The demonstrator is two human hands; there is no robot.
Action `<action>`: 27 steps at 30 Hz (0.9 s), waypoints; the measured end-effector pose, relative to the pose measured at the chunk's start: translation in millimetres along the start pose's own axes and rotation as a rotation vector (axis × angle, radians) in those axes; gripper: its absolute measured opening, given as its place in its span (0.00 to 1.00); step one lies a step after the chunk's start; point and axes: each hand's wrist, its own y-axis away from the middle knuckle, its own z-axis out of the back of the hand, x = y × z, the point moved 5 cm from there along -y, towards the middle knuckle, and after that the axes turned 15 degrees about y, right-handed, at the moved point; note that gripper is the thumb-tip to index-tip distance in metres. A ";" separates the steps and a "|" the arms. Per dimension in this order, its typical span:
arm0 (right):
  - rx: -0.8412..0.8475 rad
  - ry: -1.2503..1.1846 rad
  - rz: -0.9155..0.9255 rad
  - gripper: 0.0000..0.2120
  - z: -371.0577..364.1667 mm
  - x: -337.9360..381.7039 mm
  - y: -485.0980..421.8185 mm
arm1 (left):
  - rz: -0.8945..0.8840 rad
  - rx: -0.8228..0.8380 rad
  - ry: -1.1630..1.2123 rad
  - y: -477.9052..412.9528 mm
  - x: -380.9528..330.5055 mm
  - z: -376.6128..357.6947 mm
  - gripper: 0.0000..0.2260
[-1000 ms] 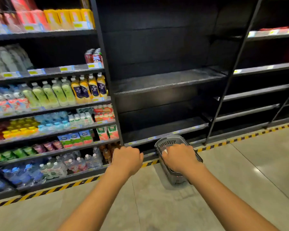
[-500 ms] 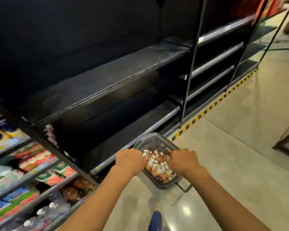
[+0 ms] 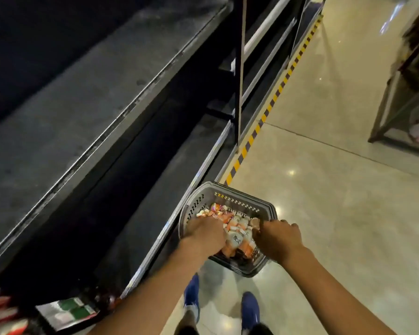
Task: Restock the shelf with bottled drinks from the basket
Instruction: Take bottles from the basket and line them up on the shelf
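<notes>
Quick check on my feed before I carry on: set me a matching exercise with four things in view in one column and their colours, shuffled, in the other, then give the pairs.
Things:
1. basket
2. bottles
3. shoes
4. floor tape

Colours:
A. blue
B. yellow and dark stripes
C. grey
D. orange and white

Pairs: 1-C, 2-D, 3-A, 4-B

Grey slotted basket (image 3: pixel 237 193) sits on the floor, tight against the dark metal shelf (image 3: pixel 94 97) unit's foot, crammed with orange-and-white bottles (image 3: pixel 237 238), all jumbled.
</notes>
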 end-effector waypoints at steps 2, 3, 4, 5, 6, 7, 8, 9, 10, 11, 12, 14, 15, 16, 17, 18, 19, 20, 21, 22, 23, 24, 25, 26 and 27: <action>0.085 0.007 -0.050 0.17 -18.3 10.8 -24.1 | -0.045 0.062 -0.050 -35.2 8.3 -14.7 0.16; 0.120 0.013 -0.068 0.16 -27.8 17.2 -37.0 | -0.053 0.092 -0.057 -53.5 14.1 -23.6 0.17; 0.148 0.022 -0.080 0.16 -38.2 23.6 -50.8 | -0.052 0.125 -0.048 -71.4 21.4 -34.0 0.17; 0.168 0.024 -0.096 0.16 -49.4 30.2 -64.6 | -0.054 0.144 -0.029 -88.9 29.8 -44.8 0.17; 0.181 0.003 -0.119 0.16 -62.8 36.6 -79.7 | -0.057 0.152 0.000 -106.3 39.1 -54.8 0.16; 0.192 -0.046 -0.145 0.17 -77.7 43.1 -94.4 | -0.052 0.160 0.044 -123.3 49.7 -66.6 0.16; 0.212 -0.129 -0.185 0.18 -93.6 49.0 -109.4 | -0.035 0.176 0.097 -140.6 61.4 -80.3 0.15; 0.233 -0.258 -0.242 0.19 -112.1 54.0 -125.0 | -0.011 0.199 0.167 -160.4 74.1 -97.6 0.15; 0.271 -0.427 -0.311 0.21 -135.4 59.9 -142.1 | 0.023 0.237 0.260 -182.4 86.7 -117.7 0.16; 0.322 -0.608 -0.375 0.22 -161.1 67.3 -159.9 | 0.073 0.266 0.384 -206.5 99.4 -139.8 0.16; 0.386 -0.768 -0.429 0.24 -187.6 76.2 -179.4 | 0.142 0.291 0.542 -231.5 111.6 -163.0 0.16; 0.478 -1.020 -0.547 0.29 -241.0 92.4 -219.3 | 0.289 0.273 0.868 -275.9 132.3 -206.9 0.14; 0.494 -1.115 -0.611 0.30 -266.7 99.1 -239.1 | 0.343 0.235 0.985 -297.7 143.1 -230.4 0.12; 0.499 -1.194 -0.672 0.30 -292.6 104.8 -257.8 | 0.390 0.204 1.066 -317.9 154.2 -255.8 0.10; 0.499 -1.270 -0.725 0.29 -317.5 110.6 -274.3 | 0.434 0.179 1.137 -336.3 164.4 -283.4 0.08; 0.511 -1.343 -0.778 0.27 -342.0 117.2 -288.8 | 0.480 0.174 1.192 -352.7 174.1 -312.7 0.08; 0.521 -1.400 -0.828 0.27 -366.1 123.8 -302.2 | 0.516 0.172 1.234 -368.2 183.4 -342.9 0.11; 0.528 -1.448 -0.877 0.31 -388.9 130.1 -313.9 | 0.545 0.163 1.260 -380.9 190.9 -369.0 0.15; 0.517 -1.494 -0.931 0.35 -409.5 135.7 -323.6 | 0.561 0.134 1.272 -393.1 198.3 -392.9 0.20; 0.498 -1.532 -0.975 0.39 -428.3 142.1 -333.4 | 0.577 0.091 1.270 -404.6 205.4 -414.8 0.25; 0.479 -1.548 -1.003 0.42 -443.8 148.1 -341.7 | 0.581 0.051 1.264 -414.2 210.3 -433.2 0.30; 0.463 -1.554 -1.028 0.45 -456.8 154.4 -348.7 | 0.573 0.022 1.261 -422.5 213.3 -448.5 0.35; 0.433 -1.552 -1.055 0.48 -466.8 160.3 -354.7 | 0.545 -0.002 1.257 -432.3 216.3 -464.4 0.40; 0.394 -1.548 -1.086 0.50 -473.9 164.6 -359.8 | 0.529 -0.016 1.245 -440.1 217.9 -476.0 0.45; 0.358 -1.536 -1.121 0.51 -477.8 168.6 -364.2 | 0.520 -0.038 1.238 -447.7 220.2 -486.1 0.49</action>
